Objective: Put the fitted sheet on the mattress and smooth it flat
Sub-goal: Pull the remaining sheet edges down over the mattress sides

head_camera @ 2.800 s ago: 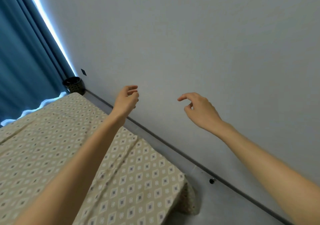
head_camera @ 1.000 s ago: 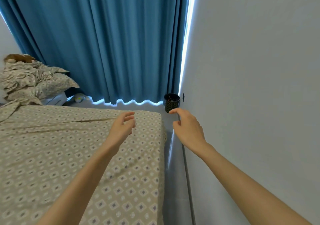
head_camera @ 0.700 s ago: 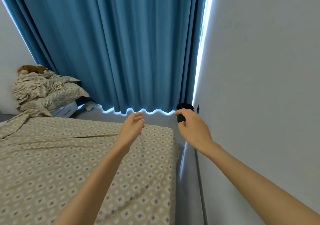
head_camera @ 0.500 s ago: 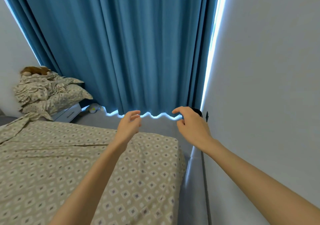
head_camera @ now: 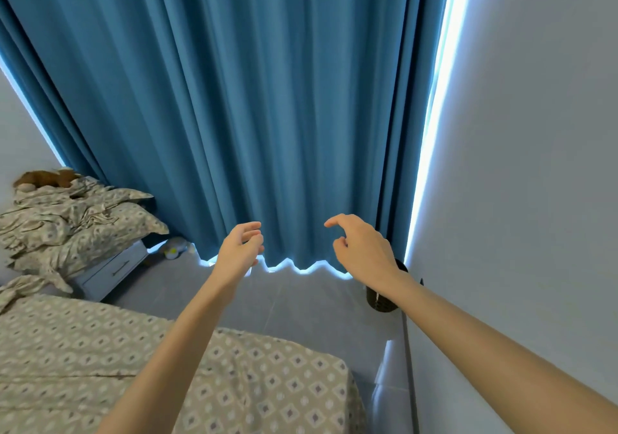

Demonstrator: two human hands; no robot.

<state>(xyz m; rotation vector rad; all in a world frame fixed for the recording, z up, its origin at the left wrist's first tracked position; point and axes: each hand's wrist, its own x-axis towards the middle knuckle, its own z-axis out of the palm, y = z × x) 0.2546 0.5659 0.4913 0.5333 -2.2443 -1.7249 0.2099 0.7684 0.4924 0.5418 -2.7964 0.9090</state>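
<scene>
The beige fitted sheet with a diamond print (head_camera: 261, 383) covers the mattress at the lower left, its far right corner pulled down over the edge. A long crease runs across it on the left. My left hand (head_camera: 239, 253) floats in the air beyond the bed's far edge, fingers loosely curled and holding nothing. My right hand (head_camera: 363, 249) hangs beside it, index finger extended, also empty. Neither hand touches the sheet.
Blue curtains (head_camera: 250, 99) hang ahead. A grey wall (head_camera: 535, 166) runs close on the right, with a narrow floor gap beside the bed. A dark basket (head_camera: 381, 299) stands in the corner. Pillows and crumpled bedding (head_camera: 73, 226) lie piled on a drawer unit (head_camera: 113, 271) at the left.
The view has swung from the wall to the curtain and tilted upward. Both hands have stayed raised and empty, now seen against the curtain hem beyond the bed.
</scene>
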